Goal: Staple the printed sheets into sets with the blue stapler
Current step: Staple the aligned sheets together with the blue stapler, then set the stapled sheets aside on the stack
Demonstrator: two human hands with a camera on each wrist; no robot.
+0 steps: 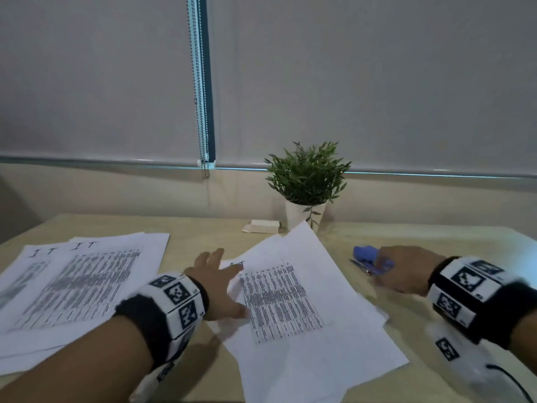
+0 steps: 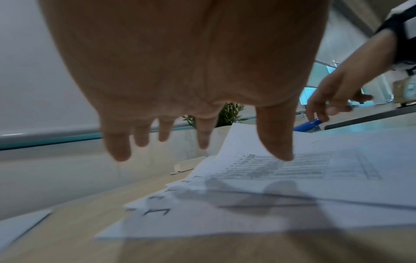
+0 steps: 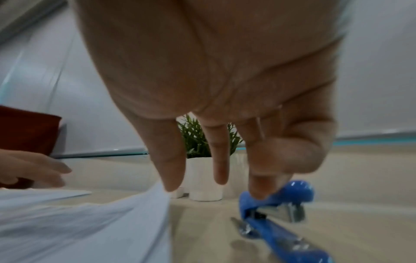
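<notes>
Stapler [image 3: 279, 197], blurred, seemingly pinched by right hand [image 1: 406, 271]; left hand [image 1: 216, 282] spread flat.

The room is dim and flatly lit, with a grey-blue cast. A thin strip of cyan daylight leaks under the drawn blinds [image 1: 377, 82] and down the gap between them. The head view is soft all over; the print on the sheets [image 1: 279, 298] smears into grey bands, and the blinds' bottom rail bows with the wide lens. In the left wrist view the left hand [image 2: 180, 71] fills the top, out of focus, and throws soft finger shadows on the paper below. In the right wrist view the stapler [image 3: 276, 197] and the paper's edge are streaked with motion blur, and small glints show on its blue plastic. The right hand [image 3: 213, 71] looms large and soft.
</notes>
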